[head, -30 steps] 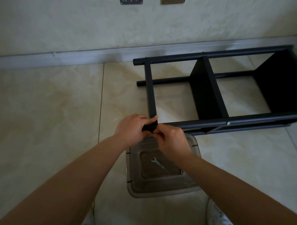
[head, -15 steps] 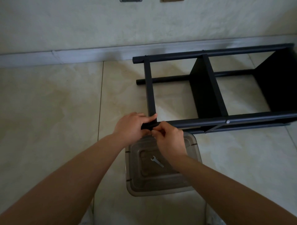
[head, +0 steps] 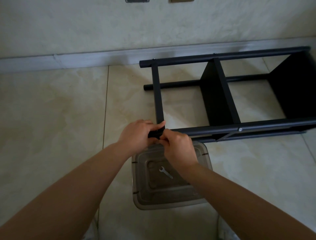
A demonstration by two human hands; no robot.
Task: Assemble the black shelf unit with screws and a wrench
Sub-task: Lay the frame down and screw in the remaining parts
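Black metal tubes and dark panels make up the shelf unit (head: 222, 96), which lies on its side on the floor (head: 51, 111), its long rails running off to the right and its open end towards the person. Both hands meet at the near left corner of the frame, where the short cross bar (head: 158, 92) joins the near rail (head: 248, 126). The left hand (head: 136, 135) has its grip wrapped round the end of that rail, thumb laid across the top at the joint. The right hand (head: 179, 147) touches it from the right, its grip narrow, fingertips pinched together at the same joint; what they pinch is too small and too hidden to name. A silver screw head (head: 240, 129) shows further right on the near rail.

Directly below the hands sits a clear brownish plastic box (head: 171, 197), with a small silver wrench (head: 165, 173) lying on its lid, apart from both hands and partly beside the right wrist.

The floor is glossy cream tile with thin dark joints. A pale skirting board (head: 77, 60) runs along the foot of a cream plaster wall (head: 102, 25) just behind the shelf unit. Two small plates, one grey (head: 137, 1) and one brass-coloured (head: 182, 0), sit at the top edge of the view on the wall.
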